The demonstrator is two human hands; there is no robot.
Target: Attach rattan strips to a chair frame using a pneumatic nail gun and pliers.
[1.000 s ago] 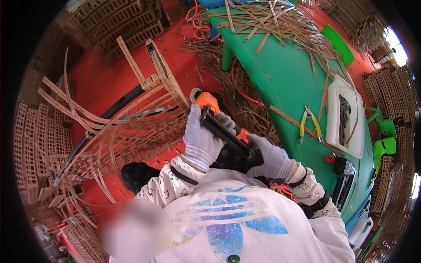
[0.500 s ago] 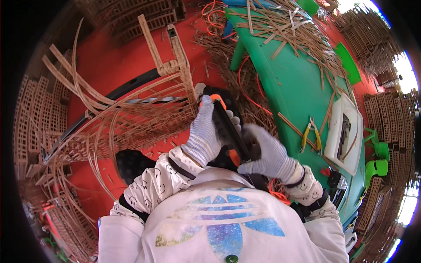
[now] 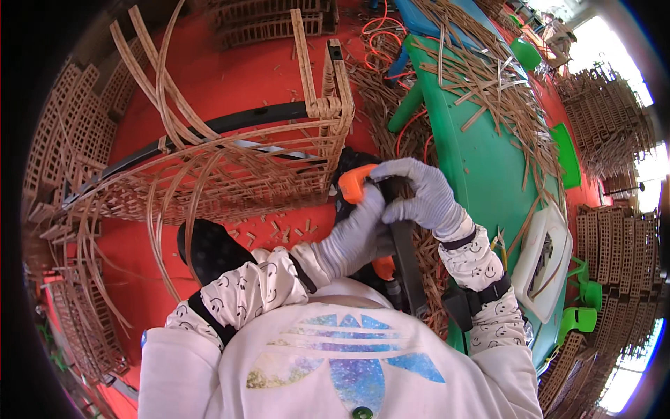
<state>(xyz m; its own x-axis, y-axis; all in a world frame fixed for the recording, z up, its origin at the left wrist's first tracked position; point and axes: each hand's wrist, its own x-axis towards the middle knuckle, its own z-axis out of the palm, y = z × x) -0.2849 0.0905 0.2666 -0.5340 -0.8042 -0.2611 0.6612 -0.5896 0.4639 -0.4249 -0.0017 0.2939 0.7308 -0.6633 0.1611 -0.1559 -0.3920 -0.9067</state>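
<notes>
A black-and-orange staple gun (image 3: pixel 406 262), with a long black bar and orange ends, is held in front of my torso. My left hand (image 3: pixel 357 234), gloved in striped knit, is closed around its middle, the fingers partly hidden and blurred. My right hand (image 3: pixel 424 197) is curled over the upper part, its fingertips by the orange piece (image 3: pixel 354 183) and its thumb against the black bar. To my left, close to the tool, stands a half-woven brown rattan piece (image 3: pixel 230 178) on a black metal frame (image 3: pixel 223 128), with long loose strands sticking out.
A green table (image 3: pixel 474 157) on the right bears a heap of rattan strips (image 3: pixel 488 77), a white tray (image 3: pixel 543 269) and yellow-handled pliers (image 3: pixel 498 246). An orange air hose (image 3: pixel 379 52) and scraps lie on the red floor (image 3: pixel 209 77). Stacked woven panels (image 3: pixel 618 244) line the sides.
My right hand has moved up from the tool's lower end to its upper end by the orange piece. My left hand has shifted lower on it. The view has swung, moving the rattan piece rightward.
</notes>
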